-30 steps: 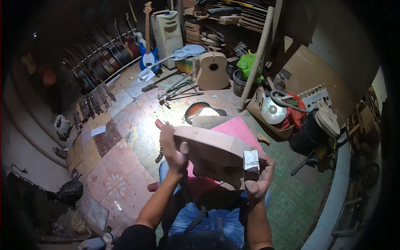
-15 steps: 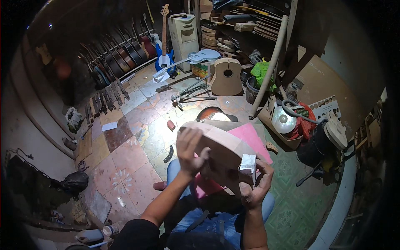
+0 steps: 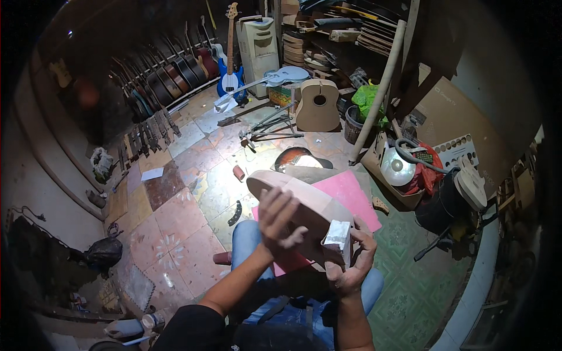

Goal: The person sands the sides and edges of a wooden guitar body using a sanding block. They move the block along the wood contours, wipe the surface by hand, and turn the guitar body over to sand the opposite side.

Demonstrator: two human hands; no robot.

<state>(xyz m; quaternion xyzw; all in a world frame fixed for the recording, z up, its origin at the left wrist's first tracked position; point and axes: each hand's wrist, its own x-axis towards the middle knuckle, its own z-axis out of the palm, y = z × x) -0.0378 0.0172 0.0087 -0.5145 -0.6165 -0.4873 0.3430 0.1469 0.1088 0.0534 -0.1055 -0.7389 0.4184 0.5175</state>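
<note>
With fingers of the right hand [image 3: 351, 272] curled, gripping a block [image 3: 338, 240] with a silvery-white top; with those of the left hand [image 3: 276, 221] spread open, contact unclear, beside a curved wooden body [image 3: 310, 196]. Tilted on edge above the lap, near a pink sheet [image 3: 351, 196]. Apparently already cut to outline, still bare of visible finish; impossible to tell how much work remains.

Tan wooden piece [image 3: 309, 200] — pink sheet [image 3: 352, 196]
</note>
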